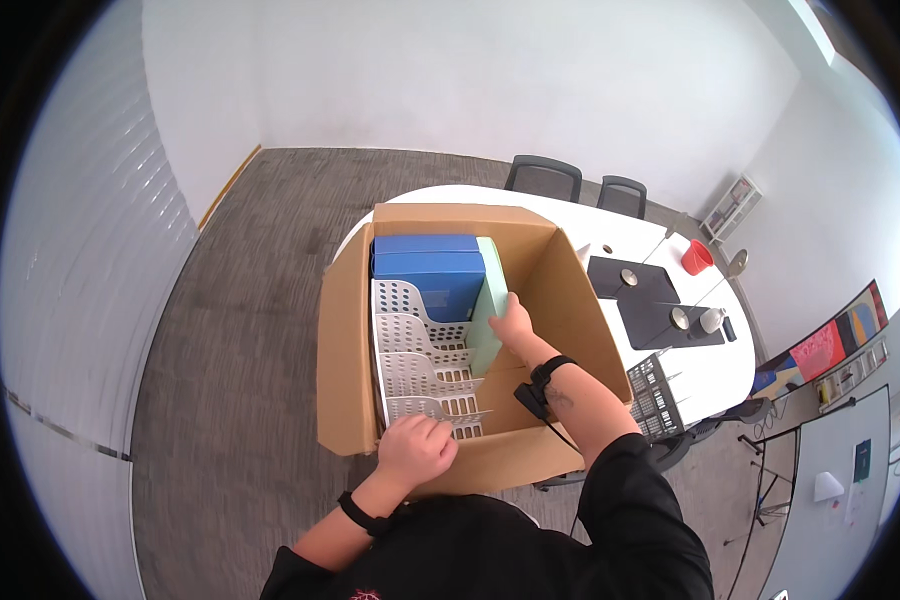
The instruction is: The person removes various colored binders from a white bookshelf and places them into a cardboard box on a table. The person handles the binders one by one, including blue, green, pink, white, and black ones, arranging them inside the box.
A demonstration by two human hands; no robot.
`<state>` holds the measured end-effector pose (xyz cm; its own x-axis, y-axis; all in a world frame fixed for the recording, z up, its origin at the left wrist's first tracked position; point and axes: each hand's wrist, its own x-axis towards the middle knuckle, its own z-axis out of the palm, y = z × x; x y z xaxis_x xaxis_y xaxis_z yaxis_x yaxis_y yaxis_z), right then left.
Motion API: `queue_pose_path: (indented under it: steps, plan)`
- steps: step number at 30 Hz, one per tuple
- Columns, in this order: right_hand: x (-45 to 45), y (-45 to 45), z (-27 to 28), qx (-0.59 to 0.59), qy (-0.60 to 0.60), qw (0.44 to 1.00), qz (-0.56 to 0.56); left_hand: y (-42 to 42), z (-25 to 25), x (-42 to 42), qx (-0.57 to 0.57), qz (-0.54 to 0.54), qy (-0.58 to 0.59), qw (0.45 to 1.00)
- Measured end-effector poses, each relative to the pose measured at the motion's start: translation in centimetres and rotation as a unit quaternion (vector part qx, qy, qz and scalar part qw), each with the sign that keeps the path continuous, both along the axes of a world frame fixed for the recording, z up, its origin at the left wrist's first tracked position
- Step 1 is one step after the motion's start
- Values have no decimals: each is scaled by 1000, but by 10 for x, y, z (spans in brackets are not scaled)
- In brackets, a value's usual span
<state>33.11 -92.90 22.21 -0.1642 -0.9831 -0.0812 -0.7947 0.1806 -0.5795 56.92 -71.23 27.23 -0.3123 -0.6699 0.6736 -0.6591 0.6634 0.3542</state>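
Observation:
A large cardboard box (570,330) stands before me with its flaps folded outward. Inside, along its left side, sits a white perforated plastic file rack (409,373) with several dividers. Two blue file boxes (439,279) stand upright at the rack's far end. Beside them, on the right, is an upright light green file box (487,322). My right hand (513,321) grips the right side of this green box, its fingertips partly hidden. My left hand (418,448) rests with curled fingers at the carton's near edge, over the rack's near end; whether it grips anything is hidden.
The carton stands by a white oval table (724,382). To its right are a black plastic basket (656,397), dark mats (649,307), desk lamps (679,319) and a red bin (696,257). Chairs (544,178) line the far side. A whiteboard (832,480) stands at right.

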Motion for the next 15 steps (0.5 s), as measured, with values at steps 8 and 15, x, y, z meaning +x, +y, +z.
queue_pose_path:
  steps: [8,15]
  plan:
    - [-5,8,17,56,-156,986,-31,2,-2,2,-9,-18,-4,1000]
    - [-2,13,19,65,-133,988,-36,1,-3,5,-21,-34,-8,999]
